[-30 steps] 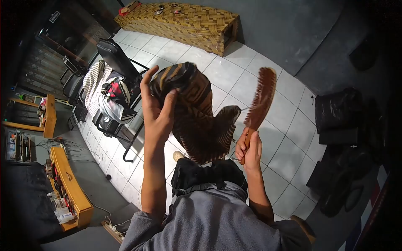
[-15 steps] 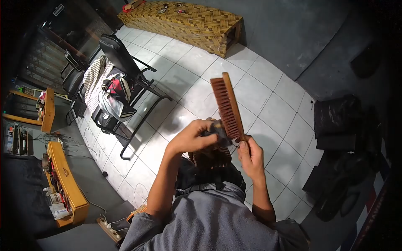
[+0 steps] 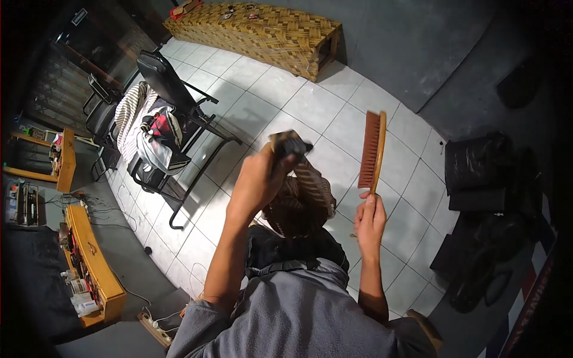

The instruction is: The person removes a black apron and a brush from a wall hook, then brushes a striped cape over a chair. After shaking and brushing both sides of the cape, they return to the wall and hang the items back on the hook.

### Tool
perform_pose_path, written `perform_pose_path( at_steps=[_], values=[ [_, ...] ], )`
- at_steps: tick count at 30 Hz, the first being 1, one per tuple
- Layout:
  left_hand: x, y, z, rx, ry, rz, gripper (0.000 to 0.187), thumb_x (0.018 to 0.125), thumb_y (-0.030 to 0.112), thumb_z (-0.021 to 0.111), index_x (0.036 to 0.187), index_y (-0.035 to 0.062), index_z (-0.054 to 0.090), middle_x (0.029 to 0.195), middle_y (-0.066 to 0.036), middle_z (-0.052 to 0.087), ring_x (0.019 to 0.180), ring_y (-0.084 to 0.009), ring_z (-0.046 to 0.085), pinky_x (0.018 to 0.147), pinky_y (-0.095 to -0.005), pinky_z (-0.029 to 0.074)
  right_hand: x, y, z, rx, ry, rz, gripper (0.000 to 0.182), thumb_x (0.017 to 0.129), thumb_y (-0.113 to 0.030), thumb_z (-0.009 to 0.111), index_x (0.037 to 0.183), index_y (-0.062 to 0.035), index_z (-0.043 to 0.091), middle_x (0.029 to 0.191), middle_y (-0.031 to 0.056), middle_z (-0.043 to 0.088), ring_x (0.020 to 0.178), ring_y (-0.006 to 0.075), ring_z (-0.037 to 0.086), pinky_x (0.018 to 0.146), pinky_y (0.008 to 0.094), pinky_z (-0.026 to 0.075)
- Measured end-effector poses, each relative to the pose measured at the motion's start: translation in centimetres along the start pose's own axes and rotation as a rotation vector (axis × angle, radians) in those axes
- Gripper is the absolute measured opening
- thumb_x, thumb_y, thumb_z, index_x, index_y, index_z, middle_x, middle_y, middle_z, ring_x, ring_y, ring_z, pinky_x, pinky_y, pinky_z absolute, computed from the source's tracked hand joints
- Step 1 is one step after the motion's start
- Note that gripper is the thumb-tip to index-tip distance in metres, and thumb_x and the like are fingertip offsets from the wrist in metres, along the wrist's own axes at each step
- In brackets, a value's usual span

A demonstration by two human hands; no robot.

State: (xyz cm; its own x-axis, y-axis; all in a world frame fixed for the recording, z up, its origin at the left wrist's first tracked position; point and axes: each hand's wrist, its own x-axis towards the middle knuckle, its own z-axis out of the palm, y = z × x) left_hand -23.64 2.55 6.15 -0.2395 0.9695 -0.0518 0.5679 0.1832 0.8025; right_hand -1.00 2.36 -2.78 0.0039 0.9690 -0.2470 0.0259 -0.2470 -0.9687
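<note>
My right hand [image 3: 370, 221] grips the lower end of a long wooden brush [image 3: 373, 152], which stands nearly upright with its reddish-brown bristles facing left. My left hand [image 3: 261, 181] is wrapped round a dark hair clipper [image 3: 290, 146] with a gold-coloured part at its top; motion blurs its details. Below and between the hands is a dark brown, striped, cloth-like thing [image 3: 298, 206] in front of my body. Brush and clipper are apart from each other.
A black-framed chair [image 3: 173, 89] at the left bears striped cloth and clothes. A woven-patterned bench [image 3: 256, 36] stands at the back. Wooden drawers [image 3: 95, 256] with small items are at the left, black bags [image 3: 477, 173] at the right, and a power strip [image 3: 154, 329] lies low left.
My right hand has carried the brush to the right, away from the clipper, and turned it more upright. The left hand has raised and tilted the clipper, uncovering more of the striped brown thing.
</note>
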Motion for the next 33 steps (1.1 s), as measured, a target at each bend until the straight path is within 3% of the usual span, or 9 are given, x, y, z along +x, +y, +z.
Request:
perform_pose_path(
  at_steps=[6,10,11,14,15,18,24,26,33],
  values=[
    [0.0,0.6,0.3,-0.411,0.143,0.205,0.022,0.087,0.008,0.053,0.106,-0.0020,0.053,0.082,-0.007,0.061,0.075,-0.0078,0.050,0.070,-0.0239,0.043,-1.7,-0.1,5.3,0.381,-0.274,-0.267,0.038,0.095,-0.040,0.027,0.088,-0.0055,0.040,0.059,-0.0005,0.035,0.041,0.0055,0.033,0.036,0.0182,0.027],
    [-0.7,1.4,-1.4,-0.499,0.218,0.314,0.026,0.086,0.005,0.053,0.111,-0.0030,0.052,0.094,-0.005,0.060,0.087,-0.0083,0.050,0.080,-0.0225,0.040,1.5,6.9,7.0,-0.281,-0.432,-0.506,0.022,0.092,-0.024,0.041,0.099,-0.0026,0.043,0.084,0.0205,0.057,0.068,0.0395,0.057,0.057,0.0428,0.041],
    [-0.8,1.8,-2.2,-0.583,0.285,0.332,0.028,0.085,0.004,0.053,0.113,-0.0028,0.052,0.100,-0.005,0.059,0.092,-0.0099,0.051,0.083,-0.0234,0.039,3.1,12.9,6.6,-0.375,-0.525,-0.274,0.030,0.087,-0.029,0.049,0.105,-0.0048,0.045,0.092,0.0246,0.057,0.082,0.0405,0.056,0.063,0.0445,0.044],
    [-1.9,0.9,-4.8,-1.005,0.383,0.382,0.027,0.087,0.003,0.050,0.114,-0.0009,0.050,0.109,-0.009,0.057,0.098,-0.0156,0.055,0.088,-0.0280,0.042,4.1,22.5,0.4,-0.782,-0.587,-0.634,0.056,0.073,-0.042,0.061,0.113,-0.0050,0.047,0.078,0.0214,0.060,0.083,0.0404,0.057,0.073,0.0460,0.046],
    [-2.2,1.3,-5.5,-1.041,0.368,0.412,0.026,0.087,0.003,0.049,0.113,-0.0008,0.050,0.108,-0.009,0.057,0.098,-0.0157,0.055,0.089,-0.0281,0.042,4.9,25.2,-1.7,-1.209,-0.832,-0.047,0.050,0.075,-0.041,0.056,0.109,-0.0042,0.052,0.085,0.0207,0.060,0.089,0.0382,0.056,0.075,0.0455,0.045],
    [-2.0,0.7,-6.0,-1.000,0.426,0.425,0.025,0.088,0.003,0.048,0.113,-0.0009,0.050,0.108,-0.008,0.057,0.098,-0.0152,0.055,0.089,-0.0277,0.041,5.1,37.7,-10.1,-0.938,-0.872,-0.280,0.037,0.078,-0.032,0.051,0.096,0.0001,0.053,0.086,0.0176,0.061,0.082,0.0348,0.058,0.076,0.0439,0.045],
    [-0.5,-0.5,-3.8,-0.519,0.347,0.341,0.027,0.088,0.003,0.047,0.113,-0.0032,0.050,0.105,-0.004,0.057,0.097,-0.0114,0.052,0.088,-0.0245,0.037,4.2,22.2,-5.6,1.256,0.232,1.044,0.013,0.088,-0.014,0.040,0.089,-0.0044,0.048,0.067,0.0061,0.053,0.055,0.0173,0.053,0.050,0.0265,0.046],
    [0.0,-0.7,-3.6,-0.364,0.307,0.289,0.027,0.087,0.001,0.046,0.113,-0.0027,0.051,0.102,-0.004,0.057,0.093,-0.0102,0.052,0.085,-0.0235,0.039,1.2,13.6,-2.7,1.569,-0.013,0.929,0.013,0.091,-0.015,0.038,0.085,-0.0075,0.047,0.063,-0.0007,0.043,0.047,0.0073,0.042,0.041,0.0178,0.037],
    [0.6,-0.4,-2.6,-0.607,0.399,0.292,0.025,0.087,-0.001,0.045,0.111,-0.0033,0.050,0.097,-0.003,0.056,0.087,-0.0085,0.051,0.080,-0.0206,0.039,0.0,11.7,-0.6,0.264,-0.172,0.494,0.030,0.093,-0.033,0.037,0.093,-0.0052,0.049,0.054,0.0000,0.041,0.040,0.0086,0.038,0.034,0.0229,0.030]
  ],
)
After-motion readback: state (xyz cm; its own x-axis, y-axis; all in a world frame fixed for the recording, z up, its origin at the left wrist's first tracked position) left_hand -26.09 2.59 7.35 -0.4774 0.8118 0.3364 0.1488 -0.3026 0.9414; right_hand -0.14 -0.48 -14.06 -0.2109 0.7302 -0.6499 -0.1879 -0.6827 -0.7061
